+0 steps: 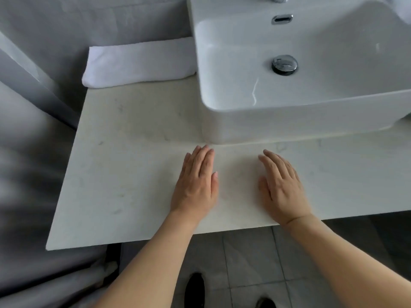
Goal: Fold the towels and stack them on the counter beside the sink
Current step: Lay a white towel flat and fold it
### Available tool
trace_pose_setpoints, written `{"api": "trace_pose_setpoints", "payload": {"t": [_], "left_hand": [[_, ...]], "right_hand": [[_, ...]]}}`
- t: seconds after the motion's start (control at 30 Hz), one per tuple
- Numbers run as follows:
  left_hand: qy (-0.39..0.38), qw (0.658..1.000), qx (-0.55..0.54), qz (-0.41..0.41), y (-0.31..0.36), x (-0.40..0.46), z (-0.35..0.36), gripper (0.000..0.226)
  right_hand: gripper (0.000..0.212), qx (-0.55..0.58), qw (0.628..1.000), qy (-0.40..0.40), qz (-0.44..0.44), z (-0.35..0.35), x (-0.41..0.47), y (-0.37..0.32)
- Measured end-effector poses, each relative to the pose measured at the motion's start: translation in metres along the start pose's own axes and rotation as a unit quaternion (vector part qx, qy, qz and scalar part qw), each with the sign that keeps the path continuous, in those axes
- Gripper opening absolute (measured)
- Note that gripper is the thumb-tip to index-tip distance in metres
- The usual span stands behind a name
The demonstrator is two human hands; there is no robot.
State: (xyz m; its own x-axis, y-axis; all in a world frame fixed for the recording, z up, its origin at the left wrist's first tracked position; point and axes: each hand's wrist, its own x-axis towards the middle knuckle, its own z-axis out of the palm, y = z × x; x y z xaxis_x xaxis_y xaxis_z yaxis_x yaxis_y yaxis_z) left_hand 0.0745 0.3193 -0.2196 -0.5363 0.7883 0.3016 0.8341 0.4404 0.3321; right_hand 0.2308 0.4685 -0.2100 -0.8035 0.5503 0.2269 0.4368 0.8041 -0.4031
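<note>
**Head view: both hands flat on counter, towel folded beside sink**

Left hand [195,183] and right hand [281,185] palm-down on pale counter [124,165], fingers straight, holding nothing. Folded white towel [138,62] at counter's far end, touching left wall of sink [222,121]. Dark shoes [194,290] on tiled floor below.

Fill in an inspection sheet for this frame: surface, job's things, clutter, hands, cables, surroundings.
Surface: pale marble-look counter, dry-looking, faint marks.
Job's things: one folded white towel at the counter's back, left of the sink, its right end at the sink's side.
Clutter: nothing seen.
Hands: left hand and right hand flat on the counter, fingers straight, holding nothing.
Cables: nothing seen.
Surroundings: grey tiled wall, chrome drain, tiled floor, dark shoes below.
</note>
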Motion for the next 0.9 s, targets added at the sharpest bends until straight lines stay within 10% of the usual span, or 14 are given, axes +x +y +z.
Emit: {"api": "trace_pose_setpoints", "payload": {"t": [0.9], "left_hand": [[0.01,0.995,-0.057,0.086,0.295,0.104,0.125,0.049]], "right_hand": [[0.042,-0.003,0.997,0.052,-0.048,-0.154,-0.007,0.291]]}}
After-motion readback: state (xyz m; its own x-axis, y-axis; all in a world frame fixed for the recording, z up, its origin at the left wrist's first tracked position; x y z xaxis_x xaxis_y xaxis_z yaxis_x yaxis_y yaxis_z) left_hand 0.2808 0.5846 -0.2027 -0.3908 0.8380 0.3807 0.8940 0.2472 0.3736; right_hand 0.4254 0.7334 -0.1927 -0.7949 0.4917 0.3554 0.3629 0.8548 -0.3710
